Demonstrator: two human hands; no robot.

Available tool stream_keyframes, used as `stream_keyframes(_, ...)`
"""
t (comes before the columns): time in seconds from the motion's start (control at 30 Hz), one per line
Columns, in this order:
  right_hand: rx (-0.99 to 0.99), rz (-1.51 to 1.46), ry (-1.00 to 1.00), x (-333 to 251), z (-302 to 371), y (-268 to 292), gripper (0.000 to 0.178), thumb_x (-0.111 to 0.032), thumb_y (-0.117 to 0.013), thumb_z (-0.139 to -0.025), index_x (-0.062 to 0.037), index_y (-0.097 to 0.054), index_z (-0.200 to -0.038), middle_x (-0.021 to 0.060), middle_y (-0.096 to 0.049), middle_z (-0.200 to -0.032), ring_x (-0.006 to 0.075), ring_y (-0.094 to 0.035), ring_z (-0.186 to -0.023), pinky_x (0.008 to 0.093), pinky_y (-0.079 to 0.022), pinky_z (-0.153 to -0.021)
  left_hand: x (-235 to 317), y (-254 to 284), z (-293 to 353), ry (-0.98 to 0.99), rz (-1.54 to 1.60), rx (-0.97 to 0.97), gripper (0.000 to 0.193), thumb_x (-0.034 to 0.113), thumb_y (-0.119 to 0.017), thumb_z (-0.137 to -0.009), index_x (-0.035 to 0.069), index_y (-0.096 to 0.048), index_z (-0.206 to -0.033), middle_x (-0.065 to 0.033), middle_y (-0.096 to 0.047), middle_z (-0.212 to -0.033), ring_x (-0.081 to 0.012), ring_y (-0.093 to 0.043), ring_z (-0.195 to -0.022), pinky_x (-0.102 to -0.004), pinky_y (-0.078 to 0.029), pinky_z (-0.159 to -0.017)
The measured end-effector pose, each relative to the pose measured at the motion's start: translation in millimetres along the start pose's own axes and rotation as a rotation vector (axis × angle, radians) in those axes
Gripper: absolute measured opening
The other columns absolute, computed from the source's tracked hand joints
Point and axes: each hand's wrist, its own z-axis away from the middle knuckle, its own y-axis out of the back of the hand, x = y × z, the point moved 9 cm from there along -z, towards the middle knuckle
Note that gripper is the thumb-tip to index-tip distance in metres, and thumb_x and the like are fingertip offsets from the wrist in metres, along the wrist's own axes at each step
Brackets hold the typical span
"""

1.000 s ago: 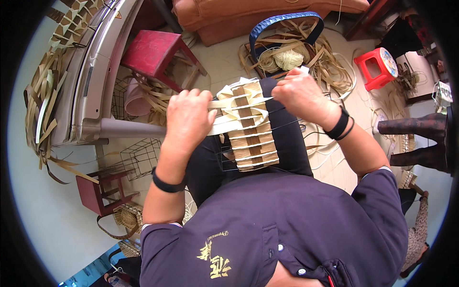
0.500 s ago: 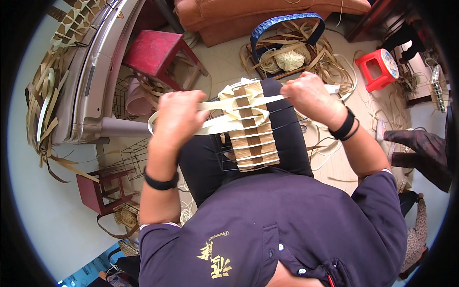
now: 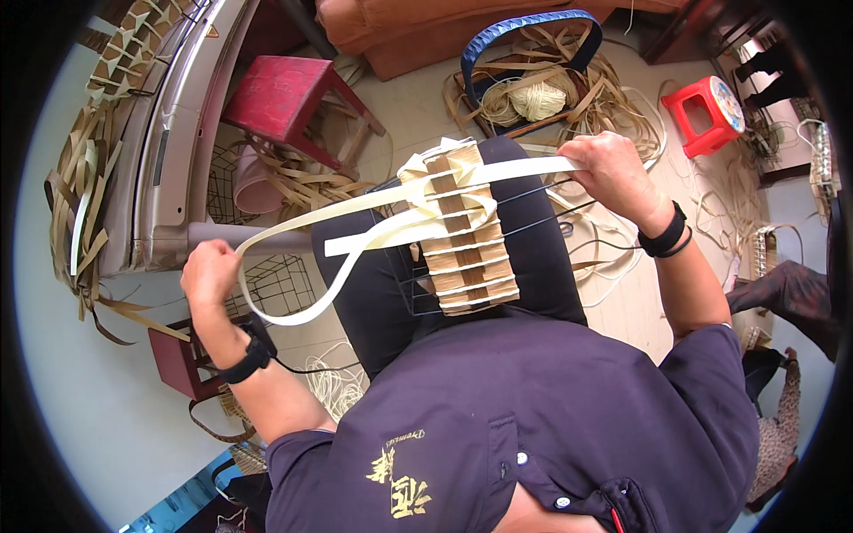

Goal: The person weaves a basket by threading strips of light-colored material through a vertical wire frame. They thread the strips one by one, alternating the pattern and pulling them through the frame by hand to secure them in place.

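Observation:
Across my lap lies a small woven panel [image 3: 471,266] of tan and brown strips with white cords over a dark wire frame [image 3: 410,289]. A long cream flat strip [image 3: 333,209] passes through its far part. My left hand [image 3: 211,271], closed, grips the strip's loop out to the left of the panel. On the right, my right hand [image 3: 613,173] is closed on the strip where it comes out past the panel. The loop bends down between my left hand and the panel, and a loose cream end lies over my left thigh.
A red wooden stool [image 3: 280,98] stands at the far left beside a grey cabinet [image 3: 178,133]. Ahead, a basket with a blue handle [image 3: 530,34] holds balls of cord [image 3: 539,99]. A red plastic stool [image 3: 704,115] is at the right. Loose strips litter the floor.
My left hand has moved left and toward me, drawing the strip into a wide loop. My right hand has shifted to the right along with its length of strip.

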Motion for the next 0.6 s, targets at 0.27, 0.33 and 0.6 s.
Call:
stream_keyframes(0.27,0.068,-0.192,-0.260,28.9,17.7,34.9,0.009,-0.009,-0.073,-0.088,-0.0067,-0.074,-0.097,0.0123,-0.071,-0.084,0.0298,-0.071,-0.074,0.0394,-0.057,-0.069,-95.8,-83.9,-33.2,0.162,0.092,-0.279,0.031,0.027,-0.059,-0.075,0.000,-0.073,-0.069,-0.0162,-0.070,-0.065,-0.0274,-0.068,-0.058,-0.0409,-0.054,-0.062)
stream_keyframes(0.33,0.107,-0.222,-0.276,29.4,29.0,35.8,0.010,-0.007,-0.075,-0.087,-0.0049,-0.073,-0.097,0.0112,-0.071,-0.086,0.0265,-0.070,-0.072,0.0378,-0.055,-0.067,-131.9,-118.4,-19.8,0.312,0.279,-0.337,0.033,0.025,-0.056,-0.078,-0.003,-0.072,-0.068,-0.0153,-0.069,-0.063,-0.0232,-0.063,-0.049,-0.0399,-0.050,-0.051)
stream_keyframes(0.6,0.148,-0.454,0.169,-48.4,19.4,19.2,0.010,-0.005,-0.073,-0.086,-0.0072,-0.071,-0.096,0.0076,-0.067,-0.088,0.0308,-0.067,-0.082,0.0401,-0.055,-0.070,-167.6,-266.2,46.4,0.638,0.638,-0.705,0.026,0.025,-0.059,-0.081,0.004,-0.071,-0.089,-0.0095,-0.074,-0.077,-0.0174,-0.064,-0.054,-0.0362,-0.053,-0.057)
